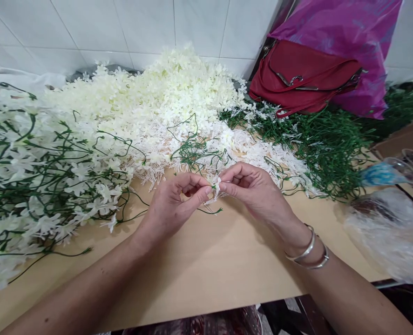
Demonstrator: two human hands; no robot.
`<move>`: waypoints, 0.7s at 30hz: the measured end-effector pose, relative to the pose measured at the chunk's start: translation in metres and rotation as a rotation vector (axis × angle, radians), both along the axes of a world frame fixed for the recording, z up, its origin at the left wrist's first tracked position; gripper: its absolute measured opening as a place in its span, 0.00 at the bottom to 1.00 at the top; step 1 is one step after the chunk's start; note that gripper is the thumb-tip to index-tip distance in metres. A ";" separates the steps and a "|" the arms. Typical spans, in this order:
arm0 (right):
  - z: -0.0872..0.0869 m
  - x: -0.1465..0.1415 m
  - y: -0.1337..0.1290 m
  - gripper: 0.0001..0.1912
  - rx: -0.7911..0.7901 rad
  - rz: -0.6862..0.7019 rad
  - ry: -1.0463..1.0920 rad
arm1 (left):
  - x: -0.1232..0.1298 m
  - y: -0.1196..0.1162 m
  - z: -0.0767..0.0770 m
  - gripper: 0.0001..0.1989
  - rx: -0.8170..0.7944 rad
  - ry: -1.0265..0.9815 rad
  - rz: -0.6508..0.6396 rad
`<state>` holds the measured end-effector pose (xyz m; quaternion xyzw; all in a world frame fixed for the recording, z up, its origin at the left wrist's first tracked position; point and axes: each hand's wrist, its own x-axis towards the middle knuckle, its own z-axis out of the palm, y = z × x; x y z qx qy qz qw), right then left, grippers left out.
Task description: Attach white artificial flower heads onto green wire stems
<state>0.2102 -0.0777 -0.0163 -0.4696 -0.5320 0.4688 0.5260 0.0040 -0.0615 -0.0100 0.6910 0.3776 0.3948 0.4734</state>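
Both hands meet over the front middle of the table [199,274]. My left hand [174,200] is closed, its thumb and forefinger pinching a thin green artificial stem [213,187]. Against the stem's tip, my right hand [257,190] pinches a small white artificial flower [218,183]. How far the stem goes into the flower is hidden by the fingertips. Just behind the hands lies a loose tangle of green stems [192,151] on white stamen pieces [276,160]. A large heap of loose cream-white blossoms [164,93] rises behind that.
Stemmed white flowers [70,186] are piled at the left. Bare green stems [325,144] lie at the right, below a red handbag [304,77] and a purple plastic bag [342,32]. A clear plastic cup [391,172] and a clear plastic bag [391,232] sit at the right edge.
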 end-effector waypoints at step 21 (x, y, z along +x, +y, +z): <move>0.000 -0.011 -0.003 0.06 -0.024 0.030 -0.083 | -0.003 0.001 -0.033 0.10 -0.099 0.008 -0.027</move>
